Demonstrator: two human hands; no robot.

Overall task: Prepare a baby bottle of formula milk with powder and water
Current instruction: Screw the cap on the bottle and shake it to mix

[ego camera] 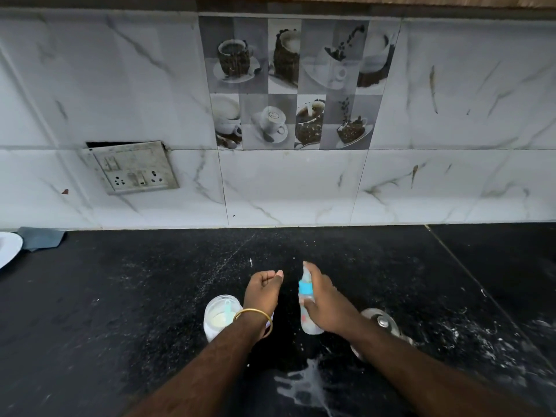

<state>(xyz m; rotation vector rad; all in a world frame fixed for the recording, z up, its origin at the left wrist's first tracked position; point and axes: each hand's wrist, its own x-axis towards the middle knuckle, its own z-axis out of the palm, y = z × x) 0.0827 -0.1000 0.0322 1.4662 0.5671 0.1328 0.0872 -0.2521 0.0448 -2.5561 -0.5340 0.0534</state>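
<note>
Black countertop [120,296], marble-tiled wall [451,100]

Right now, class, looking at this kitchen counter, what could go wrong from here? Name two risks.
1. The open powder container sits right beside the left forearm; a nudge might tip it.
2. The right hand holds the baby bottle over a counter with a white spill; wet hands might let it slip.

Grey cloth [42,238], white plate [9,248], wall socket [132,168]

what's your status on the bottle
Right hand gripping capped baby bottle off the counter. Left hand empty, loosely curled. Powder jar open. Spilled white liquid on counter.
</note>
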